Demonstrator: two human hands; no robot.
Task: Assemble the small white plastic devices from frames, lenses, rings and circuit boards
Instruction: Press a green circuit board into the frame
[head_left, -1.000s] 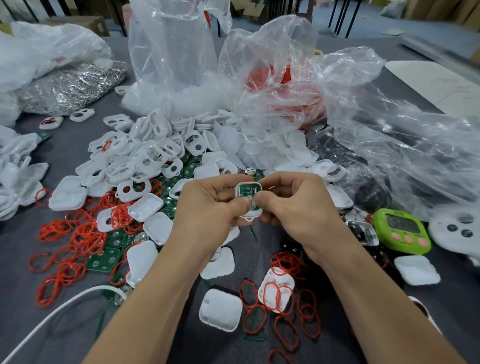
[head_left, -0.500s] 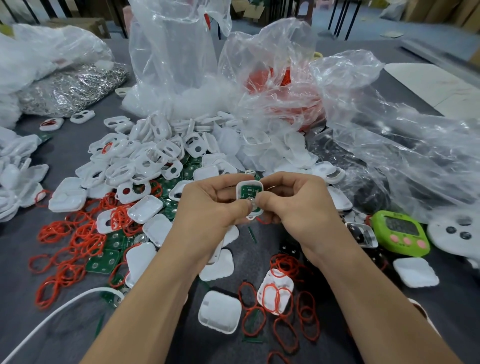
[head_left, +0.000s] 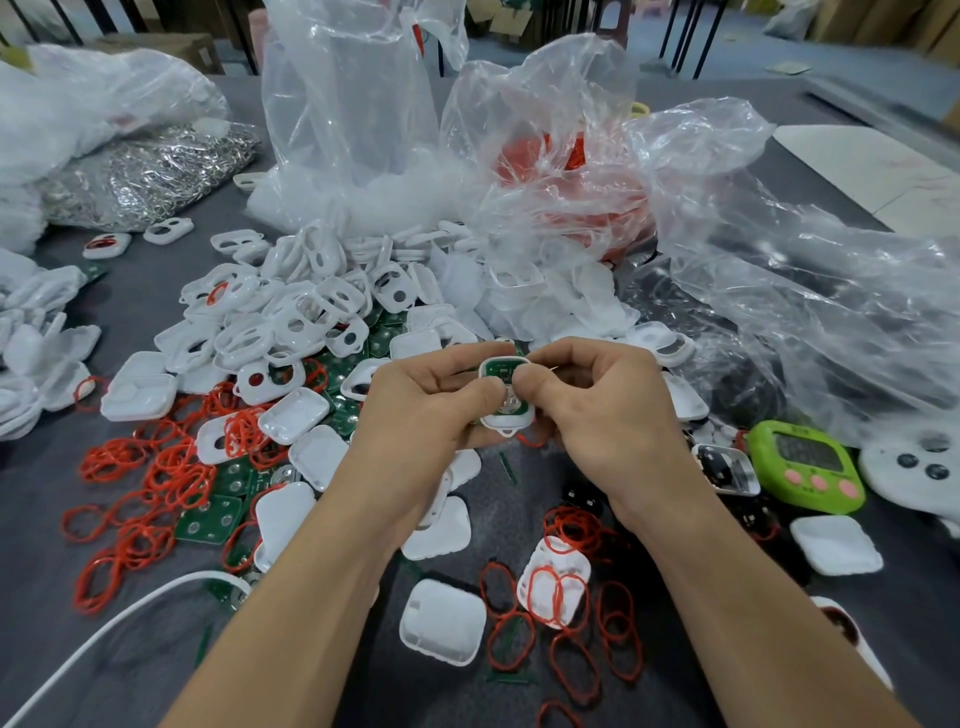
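One white frame (head_left: 514, 422), with a green circuit board (head_left: 497, 372) seated in it, is pinched between left hand (head_left: 426, 410) and right hand (head_left: 597, 410) at centre. This unit is judged part-built; loose frames (head_left: 291, 317), red rings (head_left: 171, 467) and boards (head_left: 210, 522) at left are yet to be assembled.

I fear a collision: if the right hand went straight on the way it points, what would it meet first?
Likely the left hand, pinching the same small white plastic device with green circuit board that the right hand holds; depth is unclear.
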